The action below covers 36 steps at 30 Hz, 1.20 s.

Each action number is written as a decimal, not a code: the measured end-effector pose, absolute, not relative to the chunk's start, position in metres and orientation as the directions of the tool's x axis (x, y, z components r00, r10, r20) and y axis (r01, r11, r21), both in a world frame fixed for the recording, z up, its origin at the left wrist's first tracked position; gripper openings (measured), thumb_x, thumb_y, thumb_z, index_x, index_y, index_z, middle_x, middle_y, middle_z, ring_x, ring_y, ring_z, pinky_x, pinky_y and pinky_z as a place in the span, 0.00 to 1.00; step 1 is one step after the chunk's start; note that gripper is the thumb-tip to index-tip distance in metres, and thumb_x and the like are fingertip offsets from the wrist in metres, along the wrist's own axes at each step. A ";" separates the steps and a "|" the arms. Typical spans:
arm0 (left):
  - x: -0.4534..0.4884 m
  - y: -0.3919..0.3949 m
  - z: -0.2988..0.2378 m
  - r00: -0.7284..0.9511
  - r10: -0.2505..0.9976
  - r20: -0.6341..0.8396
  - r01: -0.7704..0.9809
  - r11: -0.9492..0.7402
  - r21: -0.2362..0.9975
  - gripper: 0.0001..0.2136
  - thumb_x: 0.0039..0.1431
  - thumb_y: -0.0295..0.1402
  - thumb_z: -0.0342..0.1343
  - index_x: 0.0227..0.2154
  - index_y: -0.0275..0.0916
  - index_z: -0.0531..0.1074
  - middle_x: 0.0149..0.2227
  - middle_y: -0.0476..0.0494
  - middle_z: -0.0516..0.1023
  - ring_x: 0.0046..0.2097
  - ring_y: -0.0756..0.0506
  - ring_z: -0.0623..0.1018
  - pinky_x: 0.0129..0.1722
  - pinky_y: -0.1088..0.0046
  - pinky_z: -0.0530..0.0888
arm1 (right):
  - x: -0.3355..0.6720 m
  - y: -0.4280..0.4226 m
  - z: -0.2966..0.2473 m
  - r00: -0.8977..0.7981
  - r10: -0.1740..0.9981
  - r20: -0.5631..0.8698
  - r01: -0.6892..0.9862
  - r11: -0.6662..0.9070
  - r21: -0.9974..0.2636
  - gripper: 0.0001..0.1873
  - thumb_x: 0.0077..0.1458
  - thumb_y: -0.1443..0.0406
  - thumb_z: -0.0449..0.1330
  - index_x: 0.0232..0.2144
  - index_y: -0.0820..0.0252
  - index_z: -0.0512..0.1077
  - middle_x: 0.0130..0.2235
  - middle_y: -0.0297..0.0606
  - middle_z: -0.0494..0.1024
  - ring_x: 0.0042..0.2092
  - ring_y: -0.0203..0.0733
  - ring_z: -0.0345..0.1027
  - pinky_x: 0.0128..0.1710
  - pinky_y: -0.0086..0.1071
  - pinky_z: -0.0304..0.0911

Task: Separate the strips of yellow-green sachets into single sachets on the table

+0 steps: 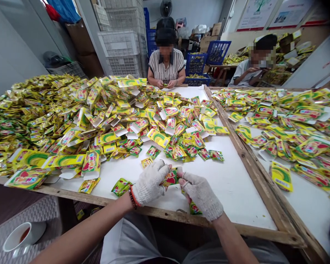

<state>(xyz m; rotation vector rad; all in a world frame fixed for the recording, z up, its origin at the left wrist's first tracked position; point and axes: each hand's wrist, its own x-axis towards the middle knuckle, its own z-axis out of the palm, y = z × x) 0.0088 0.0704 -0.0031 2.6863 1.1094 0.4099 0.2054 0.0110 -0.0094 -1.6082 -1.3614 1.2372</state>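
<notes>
Head view, near edge of the table: left hand (150, 182) and right hand (202, 194), both in white knit gloves, meet over a green-and-red foil sachet (170, 177). Grip narrow: the two hands pinch the sachet from either side, above the white tabletop (231, 198). A second sachet (195, 208) lies just under the right hand, partly hidden; a third sachet (121, 187) lies just beside the left hand. Beyond them spreads a large heap of yellow sachets (71, 121), with some opened cartons among them. Beaded bracelets (132, 198) circle the left wrist. Across the table, a co-worker (166, 68) holds something small in both hands. A cup of tea (22, 234) stands off the table, lower left.
</notes>
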 end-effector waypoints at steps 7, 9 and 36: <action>0.008 0.060 -0.014 0.711 0.672 0.206 0.562 -0.720 0.407 0.29 0.44 0.29 0.58 0.53 0.36 0.62 0.44 0.40 0.67 0.44 0.41 0.69 0.43 0.63 0.70 | 0.203 0.004 -0.008 -0.362 0.873 -0.326 0.113 -0.306 -0.945 0.23 0.56 0.50 0.53 0.42 0.62 0.72 0.18 0.29 0.71 0.16 0.30 0.58 0.16 0.24 0.50; 0.009 0.057 -0.016 0.715 0.667 0.209 0.562 -0.727 0.394 0.28 0.44 0.28 0.58 0.52 0.36 0.64 0.43 0.39 0.67 0.44 0.40 0.69 0.43 0.62 0.70 | 0.201 0.008 -0.011 -0.392 0.870 -0.299 0.116 -0.276 -0.954 0.20 0.54 0.50 0.55 0.39 0.60 0.72 0.21 0.30 0.71 0.18 0.31 0.62 0.19 0.24 0.54; 0.016 0.086 0.039 0.645 0.730 -0.226 0.431 -0.104 0.896 0.18 0.45 0.44 0.63 0.35 0.36 0.74 0.27 0.50 0.74 0.27 0.51 0.70 0.25 0.77 0.66 | 0.205 0.014 0.002 -0.219 0.933 -0.286 0.155 -0.256 -0.954 0.20 0.55 0.50 0.54 0.25 0.60 0.67 0.13 0.27 0.64 0.14 0.28 0.50 0.16 0.24 0.44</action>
